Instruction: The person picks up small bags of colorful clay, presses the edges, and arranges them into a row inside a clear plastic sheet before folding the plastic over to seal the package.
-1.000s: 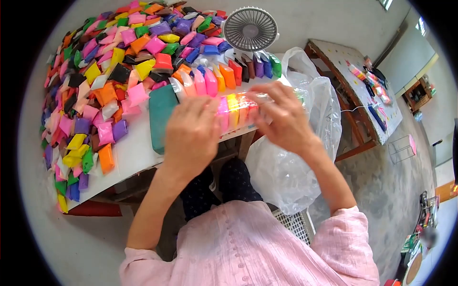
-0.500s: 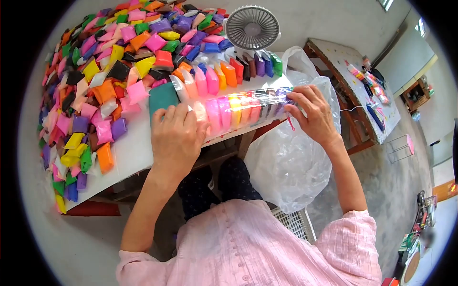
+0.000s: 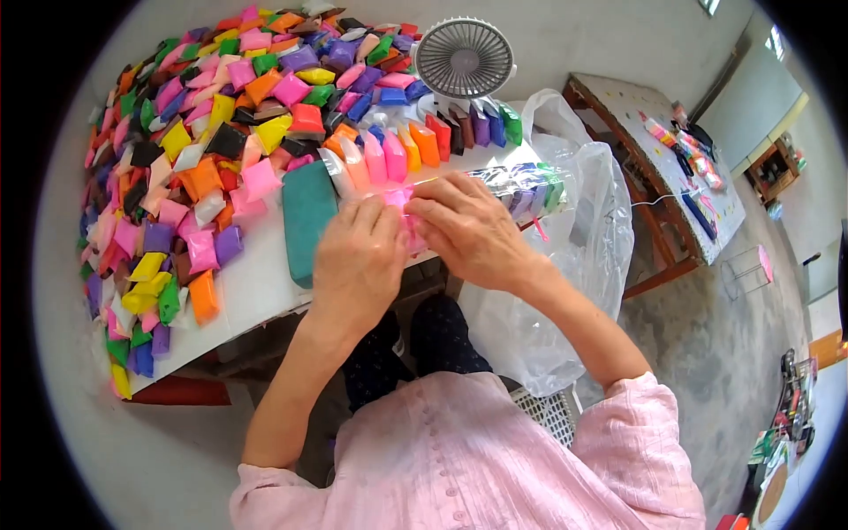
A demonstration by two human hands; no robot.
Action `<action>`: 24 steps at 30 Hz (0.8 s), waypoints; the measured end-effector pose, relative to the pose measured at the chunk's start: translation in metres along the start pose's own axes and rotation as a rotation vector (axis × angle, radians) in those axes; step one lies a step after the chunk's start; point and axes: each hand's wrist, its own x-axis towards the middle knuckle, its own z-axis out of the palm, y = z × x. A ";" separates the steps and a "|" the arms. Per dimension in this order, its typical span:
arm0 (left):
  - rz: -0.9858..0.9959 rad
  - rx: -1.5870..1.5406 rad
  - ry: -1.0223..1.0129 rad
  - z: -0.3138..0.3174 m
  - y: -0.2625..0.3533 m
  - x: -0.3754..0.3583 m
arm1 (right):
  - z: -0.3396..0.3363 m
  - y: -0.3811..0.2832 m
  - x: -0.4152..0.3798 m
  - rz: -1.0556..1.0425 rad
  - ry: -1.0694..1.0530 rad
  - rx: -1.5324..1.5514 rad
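Observation:
A long clear plastic sleeve (image 3: 528,184) filled with a row of coloured packets lies along the table's front edge. Its right end, with purple and green packets, sticks out past my right hand (image 3: 468,231). That hand has its fingers bent and pinched on the sleeve's left part, over a pink packet. Close beside it, my left hand (image 3: 358,256) grips the sleeve's left end with curled fingers; the fingertips are partly hidden. A teal block (image 3: 305,230) lies just left of my left hand. Behind the sleeve, a row of upright packets (image 3: 426,144) runs from white to green.
A big heap of coloured packets (image 3: 225,141) covers the table's left and back. A small fan (image 3: 464,57) stands behind the row. A clear plastic bag (image 3: 565,291) hangs at the table's right end. Farther right is a second table (image 3: 609,93) with items on it.
My right hand has moved left from the sleeve's right end to beside my left hand. The sleeve now reaches farther right, and more of the teal block shows.

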 end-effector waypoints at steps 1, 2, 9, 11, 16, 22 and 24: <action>-0.031 -0.016 -0.016 -0.004 -0.003 -0.003 | -0.004 0.004 -0.003 -0.003 0.015 -0.026; -0.064 -0.032 -0.033 -0.007 -0.006 -0.006 | -0.011 0.009 -0.008 0.019 0.004 -0.067; -0.043 0.000 0.038 -0.009 -0.013 -0.016 | -0.068 0.054 -0.052 0.136 -0.014 -0.325; -0.022 0.046 0.066 -0.008 -0.016 -0.017 | -0.079 0.062 -0.059 0.140 0.007 -0.381; -0.089 0.209 0.042 -0.021 -0.018 -0.028 | -0.097 0.070 -0.071 0.235 -0.017 -0.655; 0.004 0.144 0.176 -0.021 0.003 -0.004 | -0.059 0.016 -0.019 0.090 0.140 -0.357; 0.006 0.038 0.091 -0.013 0.006 0.000 | -0.025 -0.003 -0.001 0.027 0.098 -0.105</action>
